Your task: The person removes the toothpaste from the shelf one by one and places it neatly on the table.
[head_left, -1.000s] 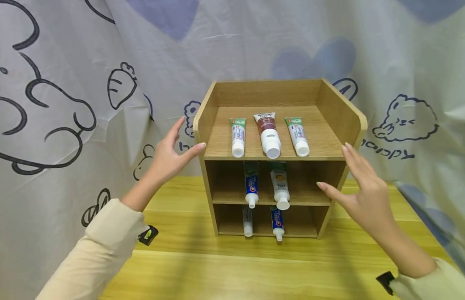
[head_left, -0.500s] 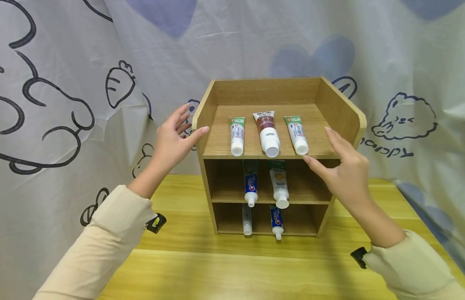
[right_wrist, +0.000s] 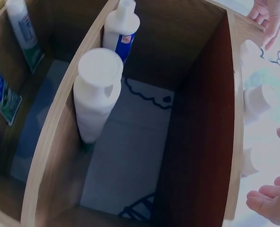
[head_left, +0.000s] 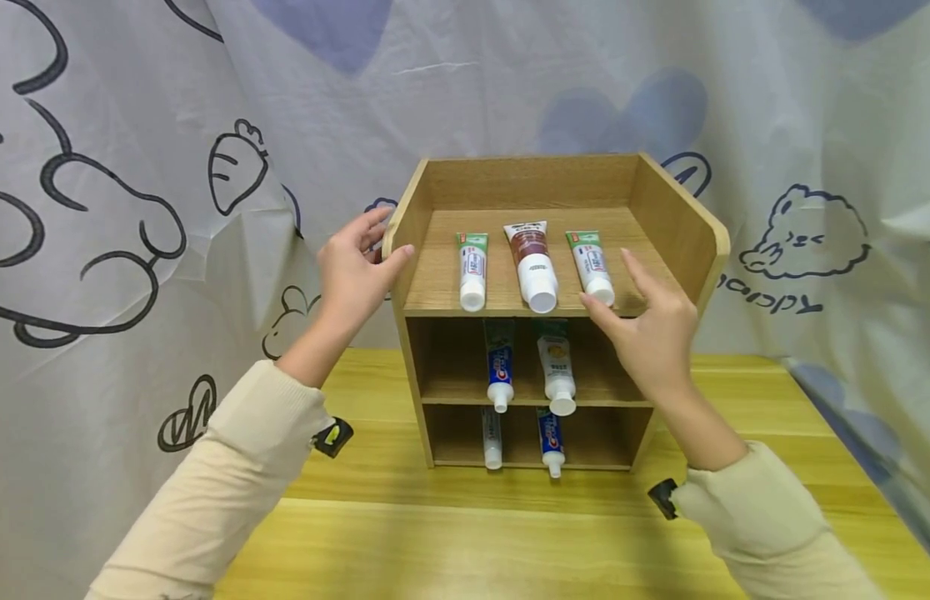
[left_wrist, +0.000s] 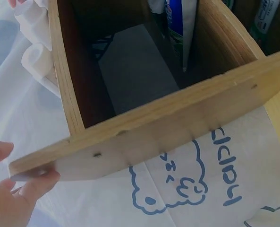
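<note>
In the head view, my left hand (head_left: pixel 358 271) is at the left side panel of the wooden shelf (head_left: pixel 669 221), thumb in front of its edge and fingers on the outer side. The left wrist view shows fingertips touching the panel's outer face, thumb apart. My right hand (head_left: pixel 652 333) is spread around the cap of the right green-and-white toothpaste tube (head_left: pixel 591 265); the right wrist view shows a gap between fingers and cap. Beside that tube on the top board lie a brown-and-white tube (head_left: pixel 534 262) and another green-and-white toothpaste tube (head_left: pixel 472 268), caps forward.
The middle compartment holds a blue toothpaste tube (head_left: pixel 500 367) and a white tube (head_left: pixel 558 371). Below lie a grey-white tube (head_left: pixel 492 442) and another blue toothpaste tube (head_left: pixel 551 437). The shelf stands on a yellow wooden table (head_left: pixel 465 542), before a patterned curtain (head_left: pixel 322 108).
My right hand has moved left from the shelf's right side to the right tube's cap. My left hand has moved slightly right, onto the left side panel. The tubes lie as before.
</note>
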Available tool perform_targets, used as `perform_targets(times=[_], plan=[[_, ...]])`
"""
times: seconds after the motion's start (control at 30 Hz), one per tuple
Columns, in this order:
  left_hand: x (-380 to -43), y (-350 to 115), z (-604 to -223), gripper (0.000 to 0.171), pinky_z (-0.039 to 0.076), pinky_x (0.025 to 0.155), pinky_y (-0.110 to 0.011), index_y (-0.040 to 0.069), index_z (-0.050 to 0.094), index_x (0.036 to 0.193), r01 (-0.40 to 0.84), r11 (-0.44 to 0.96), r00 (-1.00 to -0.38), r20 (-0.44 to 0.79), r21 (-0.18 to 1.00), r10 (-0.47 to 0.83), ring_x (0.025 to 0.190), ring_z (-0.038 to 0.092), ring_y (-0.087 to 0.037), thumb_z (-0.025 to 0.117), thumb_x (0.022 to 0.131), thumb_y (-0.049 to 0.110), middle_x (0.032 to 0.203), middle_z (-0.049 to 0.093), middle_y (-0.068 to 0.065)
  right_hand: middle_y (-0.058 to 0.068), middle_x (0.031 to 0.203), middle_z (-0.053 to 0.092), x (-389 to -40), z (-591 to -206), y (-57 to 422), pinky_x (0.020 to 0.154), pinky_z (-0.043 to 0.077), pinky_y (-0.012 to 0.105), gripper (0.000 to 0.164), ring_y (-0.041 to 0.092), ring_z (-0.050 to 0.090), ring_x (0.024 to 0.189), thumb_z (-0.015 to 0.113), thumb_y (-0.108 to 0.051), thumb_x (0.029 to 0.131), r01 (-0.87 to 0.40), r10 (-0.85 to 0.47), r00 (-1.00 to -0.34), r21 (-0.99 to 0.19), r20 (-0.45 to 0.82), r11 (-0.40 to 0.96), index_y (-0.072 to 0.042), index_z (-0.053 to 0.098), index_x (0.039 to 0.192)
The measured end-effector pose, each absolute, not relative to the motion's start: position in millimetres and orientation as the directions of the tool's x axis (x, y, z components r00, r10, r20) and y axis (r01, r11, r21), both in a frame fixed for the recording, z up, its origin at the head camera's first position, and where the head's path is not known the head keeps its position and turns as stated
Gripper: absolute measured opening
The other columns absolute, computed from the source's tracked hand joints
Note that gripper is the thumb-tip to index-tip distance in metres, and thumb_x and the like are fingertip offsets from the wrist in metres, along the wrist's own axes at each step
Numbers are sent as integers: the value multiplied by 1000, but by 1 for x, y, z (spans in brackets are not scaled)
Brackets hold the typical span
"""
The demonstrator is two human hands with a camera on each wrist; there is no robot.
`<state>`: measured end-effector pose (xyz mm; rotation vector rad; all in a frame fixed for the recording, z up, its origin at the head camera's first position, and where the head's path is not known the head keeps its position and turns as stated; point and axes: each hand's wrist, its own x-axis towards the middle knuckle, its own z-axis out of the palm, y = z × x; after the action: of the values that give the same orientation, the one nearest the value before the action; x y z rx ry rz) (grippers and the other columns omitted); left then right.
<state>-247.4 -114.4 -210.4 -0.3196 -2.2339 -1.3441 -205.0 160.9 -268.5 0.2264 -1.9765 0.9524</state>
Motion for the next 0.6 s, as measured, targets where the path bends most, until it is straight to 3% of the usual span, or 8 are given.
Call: perform_targets(times=[0.23,0.3,0.4,0.6], plan=[[-246,-109,-209,43,56,89,-31,-2,56,124,426,467,-847,524,775,-96,107,63,-27,64,82,2,119,62,-21,27,118,59,-212,-273,151,93,51,49,57,38,58,111,80,-10,70,-490,261,-589,-595,765,637,9,58,119],[-246,-108,-209,41,56,89,-31,-2,57,122,413,461,-852,512,786,-109,107,63,-27,64,82,1,118,62,-21,26,117,60,-213,-275,148,85,55,47,56,37,61,106,80,-9,70,-487,282,-577,-600,766,635,9,58,118],[-246,-108,-209,39,55,91,-30,-3,58,121,398,448,-860,495,801,-121,109,62,-26,62,83,0,119,61,-20,25,115,61,-215,-276,145,84,56,47,54,37,63,103,80,-9,69,-478,309,-564,-608,766,634,8,60,116],[-247,-108,-210,35,55,92,-29,-2,60,119,379,450,-867,480,809,-132,109,62,-25,60,84,0,119,62,-19,26,111,64,-218,-280,140,90,53,48,51,38,63,102,79,-10,71,-444,343,-571,-632,746,636,8,61,114]])
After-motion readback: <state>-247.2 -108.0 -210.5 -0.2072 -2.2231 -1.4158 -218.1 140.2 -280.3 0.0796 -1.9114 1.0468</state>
